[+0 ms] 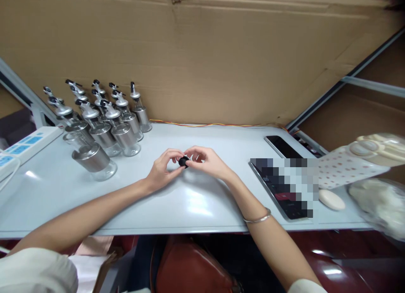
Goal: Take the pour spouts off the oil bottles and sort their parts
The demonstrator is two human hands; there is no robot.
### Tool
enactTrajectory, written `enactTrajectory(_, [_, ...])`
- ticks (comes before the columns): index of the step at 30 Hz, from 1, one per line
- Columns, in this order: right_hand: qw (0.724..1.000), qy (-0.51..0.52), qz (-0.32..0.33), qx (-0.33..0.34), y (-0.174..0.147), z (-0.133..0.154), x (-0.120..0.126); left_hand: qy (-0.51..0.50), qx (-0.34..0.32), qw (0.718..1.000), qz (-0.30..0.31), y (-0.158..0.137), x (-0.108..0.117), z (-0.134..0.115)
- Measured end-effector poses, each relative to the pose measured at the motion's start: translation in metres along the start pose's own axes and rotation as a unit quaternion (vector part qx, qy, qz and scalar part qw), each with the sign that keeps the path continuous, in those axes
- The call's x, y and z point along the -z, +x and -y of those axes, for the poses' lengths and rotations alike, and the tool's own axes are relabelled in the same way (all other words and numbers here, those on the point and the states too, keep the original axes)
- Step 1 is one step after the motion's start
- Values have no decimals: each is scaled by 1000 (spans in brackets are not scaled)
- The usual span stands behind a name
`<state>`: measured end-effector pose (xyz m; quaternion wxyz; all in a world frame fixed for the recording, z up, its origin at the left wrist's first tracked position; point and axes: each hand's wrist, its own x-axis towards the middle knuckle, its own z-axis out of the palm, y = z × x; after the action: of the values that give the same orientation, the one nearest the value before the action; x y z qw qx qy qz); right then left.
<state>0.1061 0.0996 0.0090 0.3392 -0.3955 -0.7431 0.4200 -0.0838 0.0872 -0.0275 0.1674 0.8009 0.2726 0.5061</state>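
Both hands, left hand (164,166) and right hand (205,160), are pinching a small black cap (184,161) in a narrow grip just above the table (196,200), seemingly mid-assembly; fitting it calls for steady alignment.

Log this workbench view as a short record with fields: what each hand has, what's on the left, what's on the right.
left hand: left hand pinches one side of the small black part, just above the white table
right hand: right hand pinches the other side of the same part; bracelet on that wrist
table left: cluster of glass bottles with metal pourer tops; one capless bottle in front
table right: phone, dotted sheet
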Motion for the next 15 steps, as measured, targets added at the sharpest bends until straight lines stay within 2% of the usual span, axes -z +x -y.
enactTrajectory(4, [997, 79, -10, -13, 0, -1, -2, -30, 31, 999, -9, 1, 1, 0])
enactTrajectory(7, [994, 105, -36, -5, 1, -4, -2, -101, 125, 987, -8, 4, 2, 2])
enactTrajectory(11, [991, 121, -61, 18, 3, -8, -1, -175, 260, 949, 33, 8, 1, 5])
enactTrajectory(15, [993, 92, -68, 32, 3, -10, -2, -180, 309, 932, 61, 9, 1, 6])
